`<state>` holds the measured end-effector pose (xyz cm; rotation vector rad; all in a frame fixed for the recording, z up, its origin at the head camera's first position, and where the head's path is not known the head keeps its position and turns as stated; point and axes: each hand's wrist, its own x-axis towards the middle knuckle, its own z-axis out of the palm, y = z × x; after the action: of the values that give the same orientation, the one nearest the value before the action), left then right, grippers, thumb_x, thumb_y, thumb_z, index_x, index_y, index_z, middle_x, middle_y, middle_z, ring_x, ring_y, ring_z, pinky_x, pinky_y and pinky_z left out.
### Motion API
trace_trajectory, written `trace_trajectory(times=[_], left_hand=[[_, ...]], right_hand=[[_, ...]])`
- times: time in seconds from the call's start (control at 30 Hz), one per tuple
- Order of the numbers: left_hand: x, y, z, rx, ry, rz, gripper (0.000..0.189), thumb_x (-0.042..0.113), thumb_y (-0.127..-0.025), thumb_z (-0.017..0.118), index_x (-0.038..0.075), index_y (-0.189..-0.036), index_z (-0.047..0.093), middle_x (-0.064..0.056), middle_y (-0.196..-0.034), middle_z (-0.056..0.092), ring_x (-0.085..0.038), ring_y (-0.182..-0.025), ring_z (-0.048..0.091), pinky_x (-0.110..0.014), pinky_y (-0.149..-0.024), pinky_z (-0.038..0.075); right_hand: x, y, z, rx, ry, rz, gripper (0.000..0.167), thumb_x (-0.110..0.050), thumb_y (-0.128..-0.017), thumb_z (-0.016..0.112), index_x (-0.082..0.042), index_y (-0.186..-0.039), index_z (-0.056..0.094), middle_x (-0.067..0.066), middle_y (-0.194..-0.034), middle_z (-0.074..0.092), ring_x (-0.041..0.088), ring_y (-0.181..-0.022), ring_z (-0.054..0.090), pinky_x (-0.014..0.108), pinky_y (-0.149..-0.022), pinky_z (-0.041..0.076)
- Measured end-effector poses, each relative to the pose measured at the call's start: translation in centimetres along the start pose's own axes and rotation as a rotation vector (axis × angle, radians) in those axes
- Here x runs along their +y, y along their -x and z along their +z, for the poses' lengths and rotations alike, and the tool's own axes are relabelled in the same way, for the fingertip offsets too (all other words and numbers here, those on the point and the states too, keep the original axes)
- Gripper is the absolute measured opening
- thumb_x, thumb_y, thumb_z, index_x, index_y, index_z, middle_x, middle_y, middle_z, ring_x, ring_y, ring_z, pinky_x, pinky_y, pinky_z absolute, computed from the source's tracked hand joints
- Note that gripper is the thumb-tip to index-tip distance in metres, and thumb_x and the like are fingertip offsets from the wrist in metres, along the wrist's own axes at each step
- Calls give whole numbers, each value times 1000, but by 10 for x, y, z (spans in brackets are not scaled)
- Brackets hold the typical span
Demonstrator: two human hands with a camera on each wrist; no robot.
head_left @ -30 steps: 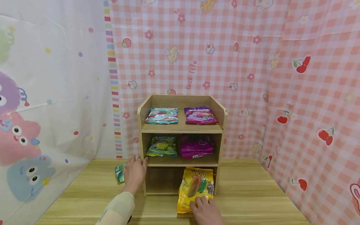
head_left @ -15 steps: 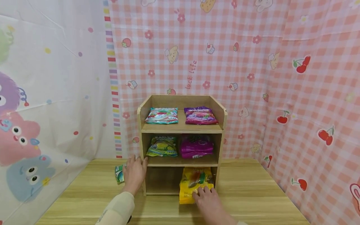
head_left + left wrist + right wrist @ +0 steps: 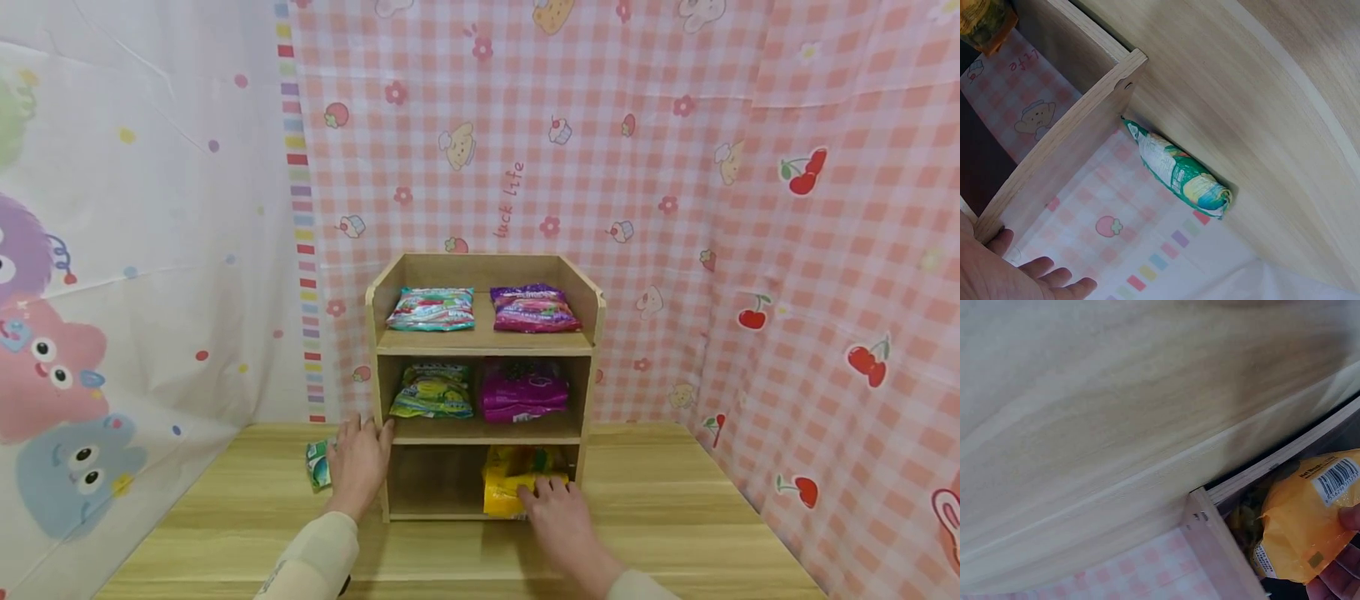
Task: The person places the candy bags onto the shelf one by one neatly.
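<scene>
A yellow candy bag lies in the right part of the lowest level of a three-tier wooden shelf, bent over at its front end. My right hand grips that end; in the right wrist view the bag shows barcodes, with thumb and fingers on its edge. My left hand rests against the shelf's left side panel, fingers extended, as the left wrist view of the hand also shows. Beside it, a green and white packet lies on the table, partly hidden by the hand in the head view.
On the top tier sit a teal and white bag and a purple bag. The middle tier holds a green-yellow bag and a magenta bag. Behind the wooden table hangs a pink checked curtain.
My right hand has moved forward, sliding the yellow candy bag deeper into the lowest level, and the bag's front end has folded up. The left hand has stayed in place.
</scene>
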<state>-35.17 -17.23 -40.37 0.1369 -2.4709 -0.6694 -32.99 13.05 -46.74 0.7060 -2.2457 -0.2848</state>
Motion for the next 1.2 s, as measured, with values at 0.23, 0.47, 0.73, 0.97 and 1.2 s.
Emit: trace_trajectory(times=[0.23, 0.47, 0.73, 0.97, 1.2], left_hand=[[-1, 1, 2, -3, 11, -2, 47, 36, -104, 47, -7, -115, 65, -27, -137, 49, -45, -128, 42, -71, -100, 30], [2, -3, 0, 7, 12, 8, 48, 36, -105, 46, -7, -119, 64, -28, -139, 49, -45, -130, 41, -71, -102, 29], [-1, 0, 0, 15, 8, 18, 44, 35, -105, 48, -6, -106, 66, -23, -119, 54, -43, -115, 48, -69, -91, 36], [-1, -1, -1, 10, 15, 12, 45, 35, -105, 47, -6, -107, 66, -24, -124, 54, -43, -119, 47, -70, -94, 35], [-1, -1, -1, -14, 9, -1, 49, 36, -105, 46, -7, -116, 65, -27, -138, 48, -45, -128, 42, -71, -98, 32]], right_hand=[[5, 8, 6, -39, -57, 47, 27, -12, -81, 79, -15, -106, 73, 9, -98, 65, 28, -86, 63, 40, -61, 54], [-4, 18, 4, 139, -117, -67, 35, -30, -77, 83, -17, -107, 71, 5, -94, 60, 22, -79, 60, 37, -60, 51], [-14, 28, 6, 56, -34, -235, 48, -44, -79, 80, -17, -117, 70, 4, -99, 56, 21, -83, 59, 35, -69, 54], [-14, 29, 8, -74, 25, -196, 65, -53, -80, 75, -15, -132, 64, 9, -108, 56, 25, -93, 58, 41, -75, 55], [-14, 23, 8, -213, 53, -152, 67, -56, -87, 68, -18, -142, 55, 11, -113, 55, 27, -100, 57, 46, -80, 55]])
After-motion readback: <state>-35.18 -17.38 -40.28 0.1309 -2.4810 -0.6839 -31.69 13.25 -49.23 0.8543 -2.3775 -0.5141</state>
